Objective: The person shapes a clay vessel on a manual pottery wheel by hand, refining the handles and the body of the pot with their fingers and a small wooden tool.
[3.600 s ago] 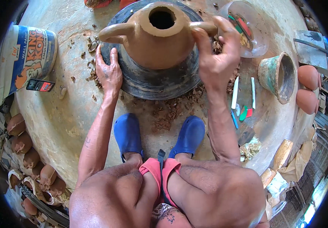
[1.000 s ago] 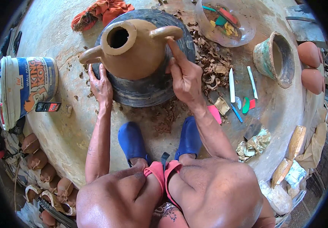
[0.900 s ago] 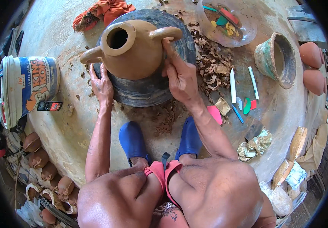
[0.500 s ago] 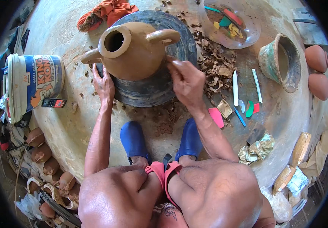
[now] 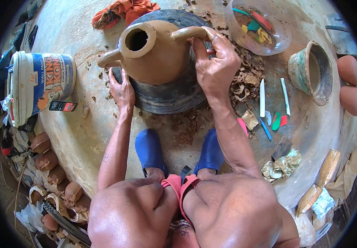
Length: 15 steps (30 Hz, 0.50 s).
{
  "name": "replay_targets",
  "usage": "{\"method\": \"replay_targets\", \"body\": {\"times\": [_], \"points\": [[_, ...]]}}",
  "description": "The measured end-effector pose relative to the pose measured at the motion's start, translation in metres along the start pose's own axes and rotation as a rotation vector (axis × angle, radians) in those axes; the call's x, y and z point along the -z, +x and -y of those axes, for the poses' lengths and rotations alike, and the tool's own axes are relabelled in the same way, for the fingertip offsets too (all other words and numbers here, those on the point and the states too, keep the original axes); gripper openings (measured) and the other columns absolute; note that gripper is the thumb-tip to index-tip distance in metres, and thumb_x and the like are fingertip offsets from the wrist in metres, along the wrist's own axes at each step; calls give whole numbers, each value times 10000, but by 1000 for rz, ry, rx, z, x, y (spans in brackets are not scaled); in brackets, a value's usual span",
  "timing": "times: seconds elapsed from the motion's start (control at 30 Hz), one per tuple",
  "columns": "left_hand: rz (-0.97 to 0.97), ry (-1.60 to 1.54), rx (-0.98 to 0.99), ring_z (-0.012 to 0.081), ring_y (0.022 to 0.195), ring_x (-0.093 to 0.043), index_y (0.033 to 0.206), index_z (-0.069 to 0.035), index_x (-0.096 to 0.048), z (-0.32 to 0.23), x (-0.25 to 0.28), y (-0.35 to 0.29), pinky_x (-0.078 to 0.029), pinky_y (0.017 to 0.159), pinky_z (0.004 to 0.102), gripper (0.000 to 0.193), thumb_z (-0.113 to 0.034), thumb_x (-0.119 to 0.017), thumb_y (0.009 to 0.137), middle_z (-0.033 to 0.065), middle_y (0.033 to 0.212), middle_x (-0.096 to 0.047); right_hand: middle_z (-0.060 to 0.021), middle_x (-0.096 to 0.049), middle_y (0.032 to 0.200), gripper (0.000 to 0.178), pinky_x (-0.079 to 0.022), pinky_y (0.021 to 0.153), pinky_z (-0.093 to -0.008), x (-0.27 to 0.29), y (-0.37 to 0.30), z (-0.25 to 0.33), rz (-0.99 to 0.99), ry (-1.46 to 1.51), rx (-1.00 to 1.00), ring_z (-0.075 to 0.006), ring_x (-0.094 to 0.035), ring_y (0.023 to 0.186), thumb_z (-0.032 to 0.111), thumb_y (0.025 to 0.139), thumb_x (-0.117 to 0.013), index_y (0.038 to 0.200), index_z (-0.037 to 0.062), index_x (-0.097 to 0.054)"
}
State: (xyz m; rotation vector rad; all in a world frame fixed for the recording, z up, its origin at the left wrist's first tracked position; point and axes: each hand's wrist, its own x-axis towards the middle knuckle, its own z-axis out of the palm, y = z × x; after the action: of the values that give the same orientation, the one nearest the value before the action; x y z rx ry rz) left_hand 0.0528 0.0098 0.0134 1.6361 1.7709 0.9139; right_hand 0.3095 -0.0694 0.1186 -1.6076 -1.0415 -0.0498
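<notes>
A wet brown clay pot (image 5: 162,62) with a wide round mouth and two loop handles stands on a dark turntable (image 5: 162,101). My right hand (image 5: 217,60) pinches the outer end of the right handle (image 5: 186,32), thumb below and fingers over its bend. At the turntable's left edge rests my left hand (image 5: 122,91), its thumb and forefinger apart, just below the left handle (image 5: 109,58). Whether its fingertips touch the pot is hard to make out.
Clay shavings (image 5: 244,80) litter the floor right of the turntable. Farther right are a clear basin (image 5: 284,41) with coloured scrapers, a clay-crusted bowl (image 5: 300,66) and small tools (image 5: 262,99). A paint bucket (image 5: 54,82) lies left, an orange cloth (image 5: 135,10) behind.
My right hand has risen from the pot's lower right side to the right handle and grips it. My left hand stays by the turntable's left edge. The view has shifted slightly.
</notes>
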Motion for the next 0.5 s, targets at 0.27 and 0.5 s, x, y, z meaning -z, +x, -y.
{"method": "replay_targets", "body": {"times": [0.27, 0.5], "points": [[-1, -9, 24, 406, 1459, -543, 1584, 46, -465, 5, 2, 0, -406, 1219, 460, 714, -409, -660, 1069, 294, 1570, -555, -97, -825, 1056, 277, -587, 795, -256, 10, 4, 5, 190, 336, -362, -127, -752, 888, 69, 914, -872, 1171, -16, -814], [-4, 0, 32, 367, 1440, -567, 1589, 46, -460, -3, -2, -4, -419, 1208, 434, 697, -380, -653, 1072, 269, 1559, -576, -85, -818, 1071, 326, -594, 857, -248, 8, 1, -9, 256, 567, -444, -113, -752, 927, 73, 943, -855, 1239, -39, -778]]}}
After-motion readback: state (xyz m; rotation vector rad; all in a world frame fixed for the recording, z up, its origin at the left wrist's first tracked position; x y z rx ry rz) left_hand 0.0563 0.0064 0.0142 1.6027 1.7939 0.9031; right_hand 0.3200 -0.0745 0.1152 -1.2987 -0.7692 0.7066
